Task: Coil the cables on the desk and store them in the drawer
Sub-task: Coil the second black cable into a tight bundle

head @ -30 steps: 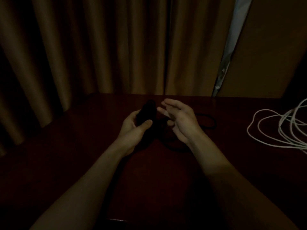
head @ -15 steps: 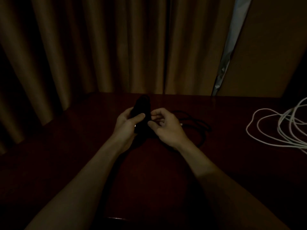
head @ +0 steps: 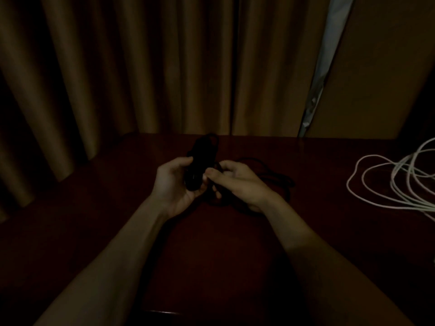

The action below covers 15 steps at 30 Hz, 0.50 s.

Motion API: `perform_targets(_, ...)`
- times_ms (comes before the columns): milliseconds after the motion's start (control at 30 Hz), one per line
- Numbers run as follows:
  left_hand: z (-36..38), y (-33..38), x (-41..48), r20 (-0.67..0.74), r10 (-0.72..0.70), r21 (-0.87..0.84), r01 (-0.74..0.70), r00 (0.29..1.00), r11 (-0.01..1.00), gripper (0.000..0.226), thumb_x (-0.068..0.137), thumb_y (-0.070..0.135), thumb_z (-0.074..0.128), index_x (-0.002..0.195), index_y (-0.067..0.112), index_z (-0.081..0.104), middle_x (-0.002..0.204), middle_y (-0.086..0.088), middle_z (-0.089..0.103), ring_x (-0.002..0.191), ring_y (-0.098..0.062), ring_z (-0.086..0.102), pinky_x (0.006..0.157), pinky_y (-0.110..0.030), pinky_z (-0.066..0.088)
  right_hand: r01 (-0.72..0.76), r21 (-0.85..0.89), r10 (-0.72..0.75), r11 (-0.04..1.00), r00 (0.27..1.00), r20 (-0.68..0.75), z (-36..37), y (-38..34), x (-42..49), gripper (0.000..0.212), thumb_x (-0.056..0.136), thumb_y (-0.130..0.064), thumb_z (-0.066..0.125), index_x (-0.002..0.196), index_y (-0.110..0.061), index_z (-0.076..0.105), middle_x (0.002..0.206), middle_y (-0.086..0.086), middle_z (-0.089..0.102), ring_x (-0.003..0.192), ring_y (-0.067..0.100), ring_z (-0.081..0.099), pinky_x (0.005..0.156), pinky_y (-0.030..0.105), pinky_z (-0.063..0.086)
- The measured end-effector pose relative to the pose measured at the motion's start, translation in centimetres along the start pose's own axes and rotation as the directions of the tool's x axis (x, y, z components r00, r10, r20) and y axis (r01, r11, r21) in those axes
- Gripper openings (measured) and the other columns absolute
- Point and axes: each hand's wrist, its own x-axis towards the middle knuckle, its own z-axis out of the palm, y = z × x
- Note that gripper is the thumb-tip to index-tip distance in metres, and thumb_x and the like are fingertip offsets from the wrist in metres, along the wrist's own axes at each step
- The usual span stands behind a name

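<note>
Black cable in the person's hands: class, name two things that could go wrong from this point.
1. The left hand holds the black cable bundle while the right hand pinches a strand; a loose grip could let the wound loops spring apart.
2. The trailing black cable still lies looped on the desk and could kink or knot as it is drawn in.

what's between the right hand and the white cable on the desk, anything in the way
Nothing visible blocks it. The right hand is busy pinching the black cable that the left hand holds bundled. Between it and the white cable lies only bare desk and a loose black loop.
</note>
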Motion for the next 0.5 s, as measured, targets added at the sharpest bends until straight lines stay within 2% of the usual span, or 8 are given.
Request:
perform_targets(67,0.0,0.0,0.1,0.016,-0.010,0.008,0.010,1.000,1.000,0.052,0.084,0.027,0.054,0.128,0.000,0.059,0.098,-0.013,0.075,0.066,-0.014,0.063,0.060,-0.022,0.054,-0.010,-0.020,0.011,1.000,0.999,0.032,-0.1,-0.2,-0.1,0.041,0.096,-0.043,0.068,0.117,-0.008,0.068,0.073,-0.003,0.065,0.063,0.008,0.057,0.065,0.022,0.048)
perform_targets(167,-0.1,-0.2,0.4,0.030,-0.017,0.084,0.014,0.999,0.996,0.046,0.091,0.029,0.048,0.126,0.003,0.063,0.108,-0.015,0.074,0.079,-0.018,0.066,0.068,-0.025,0.055,0.017,0.044,-0.019,0.999,0.999,0.049,0.1,-0.3,-0.1,0.030,0.098,-0.042,0.067,0.107,-0.014,0.072,0.078,-0.004,0.065,0.063,0.008,0.052,0.067,0.025,0.043)
perform_targets(267,-0.1,-1.0,0.8,-0.003,0.007,0.369,-0.005,1.000,0.929,0.050,0.103,0.036,0.031,0.128,0.012,0.067,0.116,-0.009,0.070,0.090,-0.019,0.064,0.071,-0.029,0.049,0.064,0.084,-0.063,0.994,0.998,-0.016,-0.2,-0.6,-0.3,0.031,0.096,-0.039,0.071,0.112,-0.012,0.073,0.087,0.007,0.073,0.071,0.018,0.060,0.070,0.031,0.048)
perform_targets(333,-0.5,-1.4,1.2,-0.028,0.065,0.517,-0.041,0.998,0.855,0.053,0.104,0.040,0.027,0.129,0.016,0.067,0.119,-0.004,0.073,0.102,-0.022,0.067,0.082,-0.033,0.054,0.083,0.059,-0.080,0.995,0.996,-0.045,-0.5,-0.6,-0.4,0.032,0.093,-0.034,0.076,0.111,-0.007,0.072,0.101,0.017,0.076,0.084,0.028,0.072,0.074,0.038,0.058)
perform_targets(400,-0.8,-1.4,1.4,-0.054,0.137,0.607,-0.077,0.989,0.791,0.050,0.097,0.043,0.040,0.132,0.020,0.066,0.123,-0.004,0.074,0.113,-0.024,0.070,0.099,-0.046,0.057,0.101,-0.030,-0.104,0.994,0.989,-0.106,-0.5,-0.4,-0.2,0.036,0.088,-0.030,0.082,0.103,-0.001,0.070,0.104,0.023,0.074,0.092,0.035,0.074,0.080,0.049,0.060)
perform_targets(433,-0.9,-1.2,1.3,-0.071,0.162,0.621,-0.083,0.984,0.779,0.050,0.092,0.043,0.048,0.133,0.021,0.064,0.123,-0.005,0.074,0.114,-0.026,0.070,0.101,-0.050,0.056,0.117,-0.093,-0.129,0.989,0.983,-0.130,-0.4,-0.3,-0.1,0.042,0.083,-0.033,0.086,0.098,0.001,0.067,0.101,0.026,0.072,0.091,0.039,0.073,0.080,0.054,0.059)
perform_targets(467,-1.0,-1.2,1.2,-0.084,0.165,0.612,-0.080,0.983,0.787,0.051,0.088,0.045,0.057,0.132,0.021,0.063,0.122,-0.006,0.074,0.113,-0.028,0.071,0.101,-0.051,0.057,0.131,-0.168,-0.155,0.977,0.978,-0.138,-0.3,-0.1,0.0,0.050,0.076,-0.038,0.090,0.092,0.001,0.064,0.094,0.026,0.071,0.085,0.042,0.072,0.073,0.056,0.058)
perform_targets(500,-0.9,-1.2,1.2,-0.090,0.152,0.603,-0.067,0.984,0.795,0.052,0.086,0.049,0.066,0.129,0.020,0.064,0.120,-0.007,0.074,0.112,-0.029,0.071,0.099,-0.051,0.058,0.143,-0.245,-0.181,0.959,0.974,-0.138,-0.3,0.2,0.2,0.055,0.070,-0.043,0.092,0.087,-0.001,0.060,0.083,0.021,0.069,0.073,0.039,0.068,0.064,0.052,0.055)
